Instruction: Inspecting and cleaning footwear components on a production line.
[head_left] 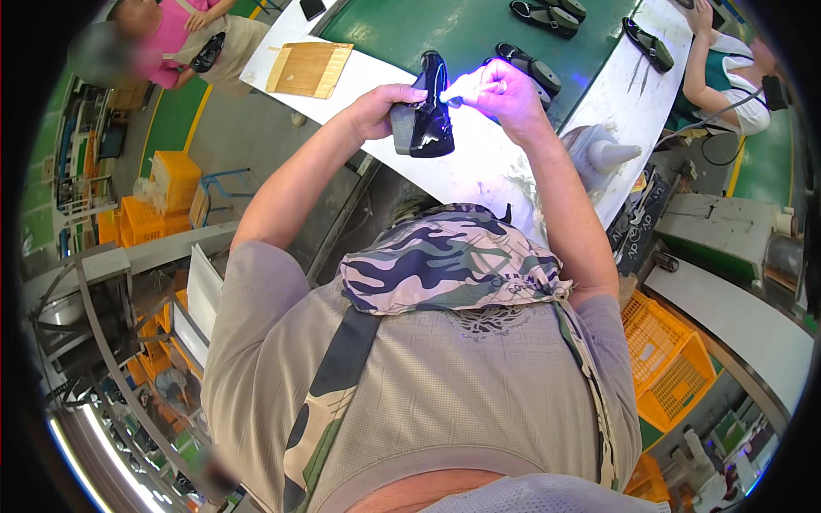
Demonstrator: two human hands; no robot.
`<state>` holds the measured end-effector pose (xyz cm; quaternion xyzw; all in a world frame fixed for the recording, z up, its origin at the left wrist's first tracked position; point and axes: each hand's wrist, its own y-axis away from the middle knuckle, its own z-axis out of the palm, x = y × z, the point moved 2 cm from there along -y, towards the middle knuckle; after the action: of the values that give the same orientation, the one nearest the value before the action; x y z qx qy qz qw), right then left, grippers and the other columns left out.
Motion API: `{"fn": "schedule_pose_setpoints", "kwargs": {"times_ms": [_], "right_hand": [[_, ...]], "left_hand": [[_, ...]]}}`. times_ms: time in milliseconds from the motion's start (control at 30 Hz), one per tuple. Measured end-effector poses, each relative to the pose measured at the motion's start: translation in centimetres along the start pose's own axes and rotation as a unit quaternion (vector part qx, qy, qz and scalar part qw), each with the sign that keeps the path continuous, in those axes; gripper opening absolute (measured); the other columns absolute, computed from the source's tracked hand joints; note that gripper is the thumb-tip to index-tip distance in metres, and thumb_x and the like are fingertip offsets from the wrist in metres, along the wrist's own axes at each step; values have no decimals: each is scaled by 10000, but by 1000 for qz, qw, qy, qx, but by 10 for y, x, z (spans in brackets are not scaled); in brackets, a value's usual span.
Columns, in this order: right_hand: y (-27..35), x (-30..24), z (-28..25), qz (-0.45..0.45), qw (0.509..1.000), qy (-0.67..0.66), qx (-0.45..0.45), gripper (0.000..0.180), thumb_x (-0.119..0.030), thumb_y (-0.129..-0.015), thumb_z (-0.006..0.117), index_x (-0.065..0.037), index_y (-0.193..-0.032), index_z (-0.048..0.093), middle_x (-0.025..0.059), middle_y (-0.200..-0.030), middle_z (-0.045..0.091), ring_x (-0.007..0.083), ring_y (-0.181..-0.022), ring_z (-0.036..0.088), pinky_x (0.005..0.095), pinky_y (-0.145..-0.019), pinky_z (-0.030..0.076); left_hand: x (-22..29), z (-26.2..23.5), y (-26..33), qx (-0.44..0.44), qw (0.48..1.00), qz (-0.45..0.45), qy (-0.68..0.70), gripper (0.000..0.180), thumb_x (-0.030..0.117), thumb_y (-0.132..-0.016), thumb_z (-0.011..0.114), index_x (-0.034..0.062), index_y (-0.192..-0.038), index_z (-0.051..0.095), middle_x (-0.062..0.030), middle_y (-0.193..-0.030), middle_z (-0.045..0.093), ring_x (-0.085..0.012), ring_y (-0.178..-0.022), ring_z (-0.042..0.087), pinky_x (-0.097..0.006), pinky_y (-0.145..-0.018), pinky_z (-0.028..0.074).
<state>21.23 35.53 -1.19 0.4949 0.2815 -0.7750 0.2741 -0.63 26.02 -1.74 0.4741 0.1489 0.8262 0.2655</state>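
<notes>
My left hand (382, 109) grips a glossy black sandal (430, 111) held upright above the white edge of the workbench (479, 171). My right hand (505, 91) is closed around a small light-coloured tool whose tip touches the sandal's upper edge. A violet-blue glow lights my right fingers and the spot where the tool meets the sandal. Both forearms reach forward from the lower part of the view, over a camouflage cloth and apron strap on my chest.
A green conveyor belt (428, 30) carries several black sandals (534, 68). A brown padded sheet (310, 68) lies on the white bench. Other people work at the top left (175, 34) and top right (727, 77). Orange crates (671, 363) stand at both sides.
</notes>
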Motion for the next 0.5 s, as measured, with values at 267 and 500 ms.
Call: {"fn": "schedule_pose_setpoints", "kwargs": {"times_ms": [267, 500], "right_hand": [[18, -8, 1, -4, 999, 9, -31, 257, 70, -765, 737, -58, -801, 517, 40, -867, 582, 132, -866, 577, 273, -789, 496], [39, -18, -4, -53, 993, 91, -45, 271, 24, -792, 742, -63, -825, 488, 81, -936, 593, 176, -964, 572, 300, -824, 473]], "left_hand": [[-23, 16, 3, -14, 997, 9, 78, 499, 268, -880, 700, 45, -1303, 558, -139, -1167, 671, -246, -1019, 679, -420, -1000, 508], [-47, 36, 6, -4, 989, 25, 143, 482, 285, -889, 677, 47, -1293, 564, -146, -1160, 671, -266, -1022, 677, -452, -993, 508]]}}
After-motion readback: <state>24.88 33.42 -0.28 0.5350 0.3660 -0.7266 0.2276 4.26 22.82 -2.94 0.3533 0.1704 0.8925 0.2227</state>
